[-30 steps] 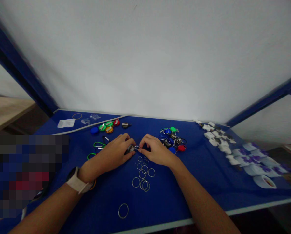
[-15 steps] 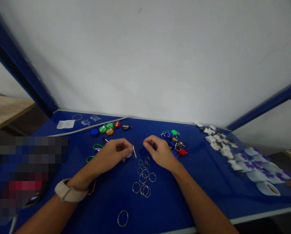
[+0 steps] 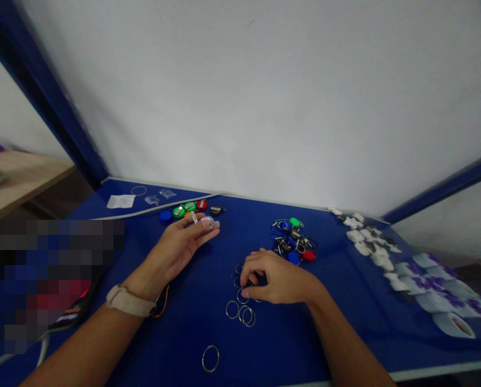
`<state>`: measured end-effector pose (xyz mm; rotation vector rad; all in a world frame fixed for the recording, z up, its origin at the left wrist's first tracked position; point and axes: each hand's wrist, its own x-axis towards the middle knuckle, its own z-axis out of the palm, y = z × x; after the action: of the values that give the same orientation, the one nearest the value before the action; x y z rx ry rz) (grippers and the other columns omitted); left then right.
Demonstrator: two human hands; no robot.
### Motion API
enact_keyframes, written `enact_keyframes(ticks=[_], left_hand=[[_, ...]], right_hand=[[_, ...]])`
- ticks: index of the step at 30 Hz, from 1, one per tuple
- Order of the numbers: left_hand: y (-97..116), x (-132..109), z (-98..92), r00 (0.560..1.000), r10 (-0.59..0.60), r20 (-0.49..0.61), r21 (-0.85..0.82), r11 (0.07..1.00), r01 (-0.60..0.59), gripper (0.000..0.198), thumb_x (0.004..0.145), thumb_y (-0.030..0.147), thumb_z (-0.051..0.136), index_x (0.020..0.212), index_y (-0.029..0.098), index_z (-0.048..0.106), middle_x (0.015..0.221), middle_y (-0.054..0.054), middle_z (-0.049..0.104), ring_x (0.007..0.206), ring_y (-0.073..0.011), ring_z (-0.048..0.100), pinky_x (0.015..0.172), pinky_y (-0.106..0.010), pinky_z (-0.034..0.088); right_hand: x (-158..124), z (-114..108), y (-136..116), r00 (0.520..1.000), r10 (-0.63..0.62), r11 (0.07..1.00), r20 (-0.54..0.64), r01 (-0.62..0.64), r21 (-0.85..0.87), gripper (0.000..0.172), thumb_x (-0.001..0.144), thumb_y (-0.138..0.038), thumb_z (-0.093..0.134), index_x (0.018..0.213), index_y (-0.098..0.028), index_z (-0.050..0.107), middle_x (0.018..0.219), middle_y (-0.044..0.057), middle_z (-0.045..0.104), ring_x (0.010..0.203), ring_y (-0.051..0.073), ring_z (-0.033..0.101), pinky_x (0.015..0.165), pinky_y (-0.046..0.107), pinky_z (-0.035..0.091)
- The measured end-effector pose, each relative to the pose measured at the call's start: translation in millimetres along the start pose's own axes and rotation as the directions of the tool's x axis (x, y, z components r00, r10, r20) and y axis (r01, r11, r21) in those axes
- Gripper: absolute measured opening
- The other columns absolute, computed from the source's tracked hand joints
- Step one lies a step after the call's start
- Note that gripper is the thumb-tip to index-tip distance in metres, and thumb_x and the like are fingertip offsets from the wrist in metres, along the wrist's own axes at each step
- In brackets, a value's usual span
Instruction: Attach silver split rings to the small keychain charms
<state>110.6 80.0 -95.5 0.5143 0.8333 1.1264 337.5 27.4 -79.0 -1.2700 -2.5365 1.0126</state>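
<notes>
The left hand (image 3: 179, 250) pinches a small silver fitting (image 3: 206, 222) at eleven o'clock. The right hand (image 3: 276, 279) curls over loose split rings (image 3: 233, 309) at twelve, its grip hidden. Colored key tags (image 3: 294, 236) lie heaped at one o'clock.

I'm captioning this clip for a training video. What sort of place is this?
Probably a small craft or keychain-assembly workbench. A blue-topped table holds loose steel split rings and sorted piles of colored plastic key tags, which suggests handwork on small parts.
</notes>
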Motion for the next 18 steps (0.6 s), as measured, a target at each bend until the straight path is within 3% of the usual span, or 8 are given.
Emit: enact_keyframes(ticks=[9,14,18], left_hand=[[-4,-1,0.3,0.998,-0.036,0.043,0.053,0.998,0.033,0.018,0.077,-0.002,0.072,0.091,0.009,0.07,0.085,-0.008,0.075,0.087,-0.0185,0.074,0.093,-0.03,0.06],[-8,-1,-2.5,0.992,-0.06,0.11,0.095,0.994,0.05,0.02,0.071,0.006,0.081,0.088,0.012,0.071,0.082,-0.005,0.075,0.083,-0.0158,0.073,0.091,-0.03,0.06],[-11,-1,-4.3,0.986,-0.059,0.159,0.161,0.986,0.033,0.024,0.066,0.013,0.086,0.082,0.014,0.068,0.079,-0.002,0.073,0.078,-0.0141,0.071,0.089,-0.031,0.058]], right_hand=[[0,4,0,1.0,-0.017,1.0,-0.007,0.017,-0.024,0.006,0.085,-0.019,0.07,0.081,-0.019,0.065,0.073,-0.003,0.057,0.073,0.012,0.054,0.087,0.032,0.04],[0,4,-1,0.986,0.075,0.986,-0.152,-0.051,0.158,0.011,0.095,-0.028,0.057,0.09,-0.019,0.058,0.073,-0.002,0.058,0.063,0.012,0.051,0.062,0.026,0.04],[6,9,1,0.944,0.135,0.961,-0.302,-0.051,0.271,0.013,0.098,-0.031,0.052,0.095,-0.019,0.056,0.076,0.0,0.059,0.067,0.012,0.054,0.061,0.026,0.041]])
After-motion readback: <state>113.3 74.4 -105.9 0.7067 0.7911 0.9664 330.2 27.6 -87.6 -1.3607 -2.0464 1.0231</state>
